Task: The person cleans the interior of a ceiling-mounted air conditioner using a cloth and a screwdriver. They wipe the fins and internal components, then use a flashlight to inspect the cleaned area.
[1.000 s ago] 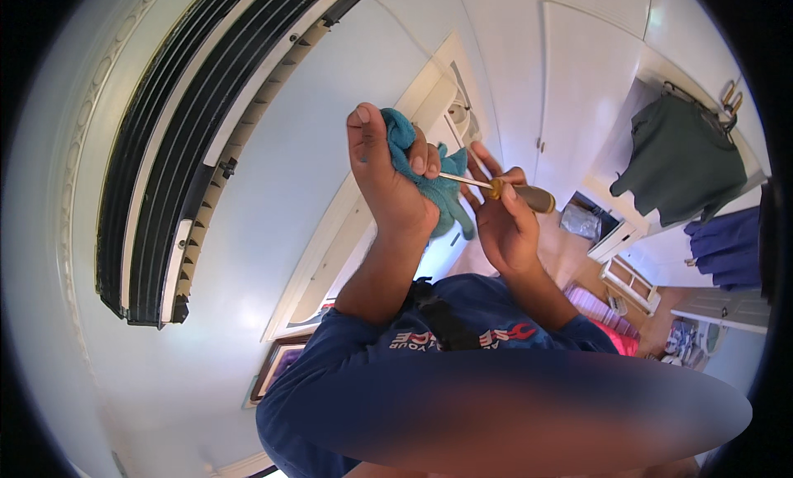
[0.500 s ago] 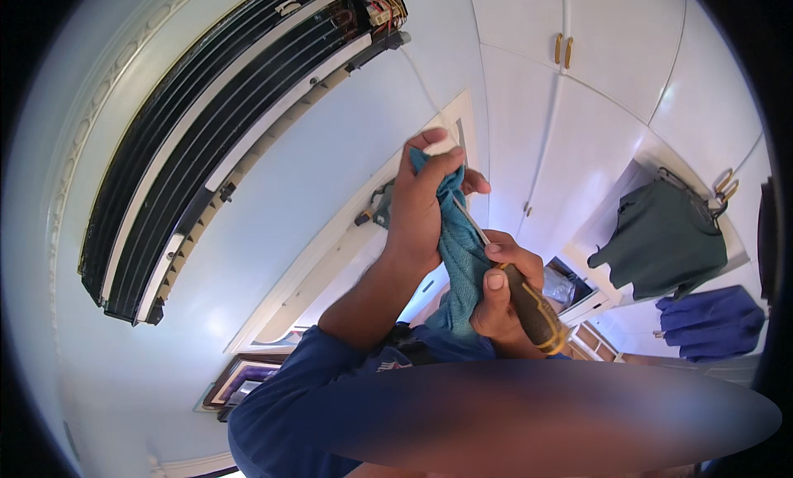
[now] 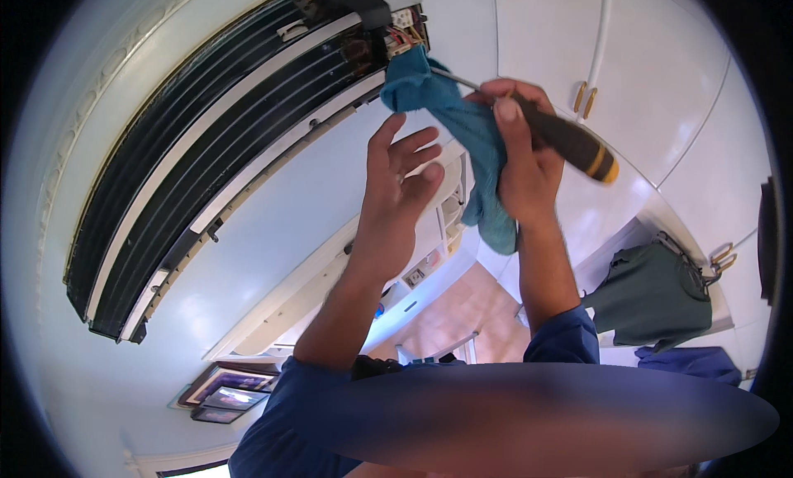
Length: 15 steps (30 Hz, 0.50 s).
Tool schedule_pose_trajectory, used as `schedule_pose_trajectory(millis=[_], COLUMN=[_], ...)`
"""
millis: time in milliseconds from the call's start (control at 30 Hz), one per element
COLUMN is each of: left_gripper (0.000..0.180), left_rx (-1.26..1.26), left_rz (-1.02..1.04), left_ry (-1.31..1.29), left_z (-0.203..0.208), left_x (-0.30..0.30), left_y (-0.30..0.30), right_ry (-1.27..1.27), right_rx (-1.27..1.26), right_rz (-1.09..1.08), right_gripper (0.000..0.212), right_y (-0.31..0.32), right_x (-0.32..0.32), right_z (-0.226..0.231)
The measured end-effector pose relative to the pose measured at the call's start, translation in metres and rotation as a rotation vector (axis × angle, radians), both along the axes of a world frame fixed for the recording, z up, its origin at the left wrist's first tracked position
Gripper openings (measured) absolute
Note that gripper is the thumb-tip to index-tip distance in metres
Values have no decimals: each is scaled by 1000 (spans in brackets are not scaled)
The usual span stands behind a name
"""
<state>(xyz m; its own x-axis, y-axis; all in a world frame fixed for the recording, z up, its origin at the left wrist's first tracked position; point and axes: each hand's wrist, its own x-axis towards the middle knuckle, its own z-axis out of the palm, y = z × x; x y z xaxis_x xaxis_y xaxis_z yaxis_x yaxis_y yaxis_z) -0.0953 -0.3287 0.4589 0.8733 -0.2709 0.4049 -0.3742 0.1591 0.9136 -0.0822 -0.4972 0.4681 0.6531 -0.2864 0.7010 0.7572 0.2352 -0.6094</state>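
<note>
My right hand (image 3: 529,168) grips a screwdriver (image 3: 572,141) with a dark and yellow handle, its thumb along the grip. The shaft points up and left into a teal cloth (image 3: 481,139), which is bunched around its tip and hangs down past the palm. My left hand (image 3: 395,177) is just below the bunched cloth, fingers spread, holding nothing. Behind the cloth's upper end are the coloured wires (image 3: 405,34) at the right end of an uncovered wall air conditioner (image 3: 206,131). The screwdriver's tip is hidden in the cloth.
White wardrobe doors (image 3: 541,40) with gold handles stand at the right. A dark green shirt (image 3: 657,292) and a blue garment (image 3: 694,364) hang there. Framed pictures (image 3: 227,391) are at lower left. A white shelf unit (image 3: 421,267) stands below my hands.
The screwdriver and cloth have risen toward the air conditioner's wired end. My left hand has let go of the cloth and opened. The view has shifted, showing more floor.
</note>
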Motion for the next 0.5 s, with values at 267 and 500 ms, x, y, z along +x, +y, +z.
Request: schedule_pose_trajectory(millis=[267, 500], left_gripper=[63, 52], left_rx=[385, 477], left_rz=[48, 101], left_ry=[49, 366], left_z=[-87, -163], left_x=[-27, -78], left_y=[90, 170], right_ry=[31, 9], right_rx=[-285, -589], right_rz=[-20, -186], right_gripper=[25, 32], right_y=[3, 16], right_x=[50, 74], right_z=[32, 57])
